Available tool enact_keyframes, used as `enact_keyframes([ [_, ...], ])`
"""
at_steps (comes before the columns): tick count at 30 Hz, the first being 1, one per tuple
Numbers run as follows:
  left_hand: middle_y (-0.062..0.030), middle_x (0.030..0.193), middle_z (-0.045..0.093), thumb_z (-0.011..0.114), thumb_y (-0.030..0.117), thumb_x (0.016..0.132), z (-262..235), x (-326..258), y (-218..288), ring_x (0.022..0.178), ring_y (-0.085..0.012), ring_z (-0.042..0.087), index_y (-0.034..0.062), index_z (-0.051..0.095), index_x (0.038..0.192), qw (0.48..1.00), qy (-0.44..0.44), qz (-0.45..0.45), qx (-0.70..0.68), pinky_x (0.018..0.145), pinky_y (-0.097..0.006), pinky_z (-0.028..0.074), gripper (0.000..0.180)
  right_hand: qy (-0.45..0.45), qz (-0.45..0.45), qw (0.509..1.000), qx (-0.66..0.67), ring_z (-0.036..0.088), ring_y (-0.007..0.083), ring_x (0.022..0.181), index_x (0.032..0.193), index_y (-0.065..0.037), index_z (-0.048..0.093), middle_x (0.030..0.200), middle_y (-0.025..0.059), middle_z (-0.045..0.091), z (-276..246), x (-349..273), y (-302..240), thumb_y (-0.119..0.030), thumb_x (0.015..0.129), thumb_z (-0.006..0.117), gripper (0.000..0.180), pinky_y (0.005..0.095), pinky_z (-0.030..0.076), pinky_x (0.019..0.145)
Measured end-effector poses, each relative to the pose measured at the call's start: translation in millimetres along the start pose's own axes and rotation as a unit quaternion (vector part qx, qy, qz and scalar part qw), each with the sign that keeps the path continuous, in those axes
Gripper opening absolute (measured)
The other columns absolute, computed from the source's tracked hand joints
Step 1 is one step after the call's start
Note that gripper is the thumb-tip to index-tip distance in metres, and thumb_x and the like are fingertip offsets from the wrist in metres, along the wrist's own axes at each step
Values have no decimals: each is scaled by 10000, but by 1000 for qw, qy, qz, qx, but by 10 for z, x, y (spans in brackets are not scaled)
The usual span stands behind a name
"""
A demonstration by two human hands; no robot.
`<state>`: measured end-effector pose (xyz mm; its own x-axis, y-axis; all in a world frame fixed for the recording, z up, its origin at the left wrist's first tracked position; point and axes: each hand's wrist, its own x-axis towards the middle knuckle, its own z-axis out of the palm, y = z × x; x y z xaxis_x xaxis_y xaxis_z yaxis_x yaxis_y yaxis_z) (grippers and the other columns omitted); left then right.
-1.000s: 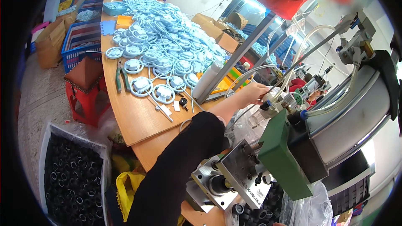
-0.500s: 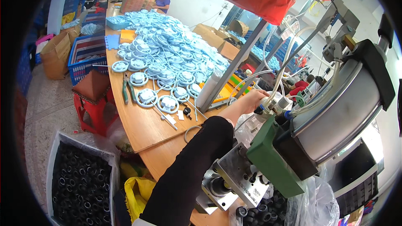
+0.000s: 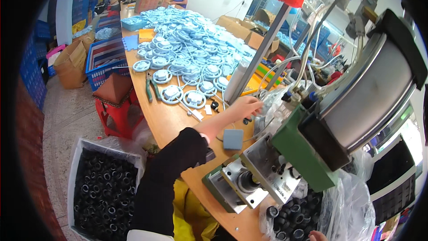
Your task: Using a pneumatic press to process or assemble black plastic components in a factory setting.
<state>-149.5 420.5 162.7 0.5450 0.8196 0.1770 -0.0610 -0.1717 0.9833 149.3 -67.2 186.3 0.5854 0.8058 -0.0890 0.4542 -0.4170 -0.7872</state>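
My left hand [image 3: 246, 108] reaches over the table beside the press, its fingers loosely bent and apart from the hoses, with nothing visible in them. Just below it lie small black pieces [image 3: 246, 121] and a grey square box [image 3: 232, 139]. Only the fingertips of my right hand [image 3: 317, 236] show at the lower edge, next to a clear plastic bag of black ring-shaped parts [image 3: 296, 218]; its grip is hidden. The press [image 3: 303, 145] has a green body and a large silver cylinder [image 3: 368, 93]. A dark round part [image 3: 248, 181] sits in its metal fixture [image 3: 272, 174].
Pale blue coiled cables [image 3: 191, 49] are heaped along the wooden table [image 3: 171, 122], with green-handled pliers [image 3: 152, 87] at its left edge. A white bin [image 3: 79, 169] of black rings, a red stool [image 3: 113, 111] and a blue basket [image 3: 98, 69] stand left. Hoses [image 3: 303, 58] hang by the press.
My left hand has drawn back from the hoses beside the press, down and to the left. The grey box is now uncovered, and my right fingertips have appeared. The view has shifted.
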Motion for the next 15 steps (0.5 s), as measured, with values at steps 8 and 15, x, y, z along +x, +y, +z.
enact_keyframes([
  [8,-234,1156,526,718,561,615,121,-562,-1053,1090,-379,508,72,506,1204,912,66,31,403,882,-430,429,794,-2,-46,999,6,566,172,1006,1113,29,601,1079,100,631,110,-37,-20,-112,878,607,274,271,424,885],
  [15,-185,1369,340,787,591,511,77,-615,-936,1227,-388,367,140,223,1437,845,-10,-126,519,917,-552,378,1174,19,-28,999,-15,581,166,960,1111,35,602,1054,98,633,-7,-152,59,-108,873,620,278,266,445,838],
])
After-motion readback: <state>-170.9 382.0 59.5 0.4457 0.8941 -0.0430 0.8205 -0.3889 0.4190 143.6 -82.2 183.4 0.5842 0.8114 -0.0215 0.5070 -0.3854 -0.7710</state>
